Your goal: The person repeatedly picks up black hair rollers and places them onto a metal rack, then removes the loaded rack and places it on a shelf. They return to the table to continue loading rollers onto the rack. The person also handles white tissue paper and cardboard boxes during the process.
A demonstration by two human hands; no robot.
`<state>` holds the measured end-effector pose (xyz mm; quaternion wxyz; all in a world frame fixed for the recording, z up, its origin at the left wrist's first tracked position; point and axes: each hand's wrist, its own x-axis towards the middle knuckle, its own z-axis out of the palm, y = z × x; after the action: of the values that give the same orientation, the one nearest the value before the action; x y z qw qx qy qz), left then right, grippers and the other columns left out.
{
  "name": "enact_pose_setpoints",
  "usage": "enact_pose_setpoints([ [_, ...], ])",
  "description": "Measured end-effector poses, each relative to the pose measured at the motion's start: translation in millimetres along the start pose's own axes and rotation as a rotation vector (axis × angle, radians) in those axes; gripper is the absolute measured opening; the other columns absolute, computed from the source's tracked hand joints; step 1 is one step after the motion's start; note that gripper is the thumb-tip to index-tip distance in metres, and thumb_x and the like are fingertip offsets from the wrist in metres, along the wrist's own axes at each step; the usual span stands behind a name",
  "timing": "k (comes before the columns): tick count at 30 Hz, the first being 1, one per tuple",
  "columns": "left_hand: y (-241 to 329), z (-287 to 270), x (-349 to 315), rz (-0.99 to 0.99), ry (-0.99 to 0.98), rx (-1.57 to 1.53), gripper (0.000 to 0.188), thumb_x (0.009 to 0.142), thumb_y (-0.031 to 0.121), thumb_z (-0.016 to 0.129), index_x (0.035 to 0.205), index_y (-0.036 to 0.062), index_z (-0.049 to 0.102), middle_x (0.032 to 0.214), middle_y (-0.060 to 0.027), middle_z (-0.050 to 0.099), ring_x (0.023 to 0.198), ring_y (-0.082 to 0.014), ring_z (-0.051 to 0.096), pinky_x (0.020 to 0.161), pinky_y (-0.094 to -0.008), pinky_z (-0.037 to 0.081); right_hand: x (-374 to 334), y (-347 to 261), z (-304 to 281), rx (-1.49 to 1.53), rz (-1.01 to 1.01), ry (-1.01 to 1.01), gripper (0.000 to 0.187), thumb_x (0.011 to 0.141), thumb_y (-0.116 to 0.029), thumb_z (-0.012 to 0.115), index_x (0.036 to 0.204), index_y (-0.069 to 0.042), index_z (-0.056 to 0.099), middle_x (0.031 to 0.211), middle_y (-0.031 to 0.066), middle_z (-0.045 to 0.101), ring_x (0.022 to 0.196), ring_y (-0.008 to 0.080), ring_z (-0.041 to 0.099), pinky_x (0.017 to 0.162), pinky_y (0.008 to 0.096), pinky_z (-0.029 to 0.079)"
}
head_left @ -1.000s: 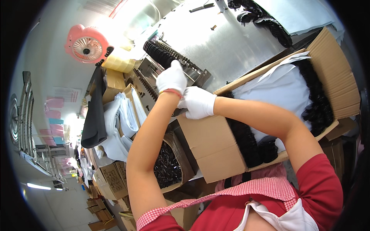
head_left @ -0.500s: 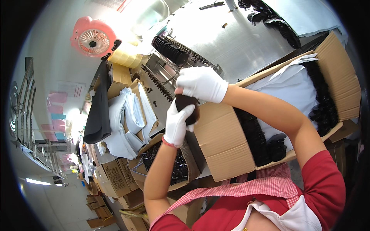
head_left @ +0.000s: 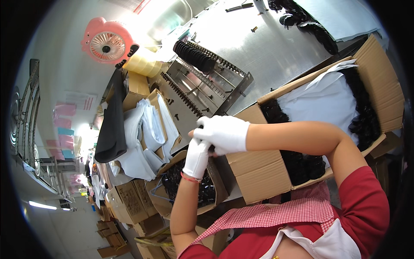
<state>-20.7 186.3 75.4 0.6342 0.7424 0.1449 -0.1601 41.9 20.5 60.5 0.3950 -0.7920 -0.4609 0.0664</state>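
Both my hands wear white gloves and meet over the near edge of the metal bench. My left hand [head_left: 196, 159] is closed around a dark oval piece [head_left: 211, 149], of which only a small dark patch shows between the gloves. Over it lies my right hand [head_left: 225, 133], its fingers curled and pressed together; what they pinch is hidden. Just beyond the hands stands a metal rack [head_left: 235, 93] with toothed rails. A row of black rounded pieces [head_left: 194, 56] sits upright along its far left part.
To my right is an open carton [head_left: 258, 179] with white sheets and black pieces. Below my left hand, another box holds small shiny black parts [head_left: 172, 183]. White sheets [head_left: 138, 134] fill a box at left, near a pink fan [head_left: 106, 45]. Loose screws [head_left: 170, 102] lie beside the rack.
Both hands have come down toward me, away from the rack. My right hand now covers the dark oval piece, which showed plainly in my left hand before.
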Motion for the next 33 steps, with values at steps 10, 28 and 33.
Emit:
enact_pose_setpoints([
  [10, 89.2, -1.3, 213.6, 0.460, 0.133, 0.846, 0.086, 0.072, 0.041, 0.087, 0.130, -0.0060, 0.045, 0.112, -0.0175, 0.063, 0.099, -0.0252, 0.064, 0.090, -0.0328, 0.051, 3.5, 117.1, -39.6, -0.115, 0.094, 0.255, 0.034, 0.078, -0.022, 0.075, 0.110, -0.018, 0.065, 0.106, 0.0113, 0.063, 0.096, 0.0321, 0.064, 0.084, 0.0422, 0.054],
  [28, 103.7, 49.0, 233.7, 0.348, 0.354, 1.528, 0.031, 0.094, 0.024, 0.052, 0.112, -0.0008, 0.054, 0.099, -0.0293, 0.069, 0.097, -0.0438, 0.068, 0.085, -0.0495, 0.053, 11.1, 121.3, -39.7, -0.068, 0.239, 0.359, 0.048, 0.076, -0.025, 0.073, 0.121, -0.018, 0.061, 0.100, 0.0127, 0.067, 0.093, 0.0329, 0.065, 0.085, 0.0438, 0.053],
  [33, 89.6, 18.0, 178.4, 0.369, 0.049, 0.865, 0.043, 0.089, 0.020, 0.053, 0.127, -0.0019, 0.056, 0.109, -0.0256, 0.067, 0.101, -0.0343, 0.068, 0.087, -0.0414, 0.052, 29.0, 104.7, -29.2, 0.187, 0.143, 0.733, 0.070, 0.071, -0.023, 0.084, 0.134, -0.015, 0.055, 0.130, 0.0177, 0.056, 0.119, 0.0357, 0.057, 0.100, 0.0424, 0.049],
])
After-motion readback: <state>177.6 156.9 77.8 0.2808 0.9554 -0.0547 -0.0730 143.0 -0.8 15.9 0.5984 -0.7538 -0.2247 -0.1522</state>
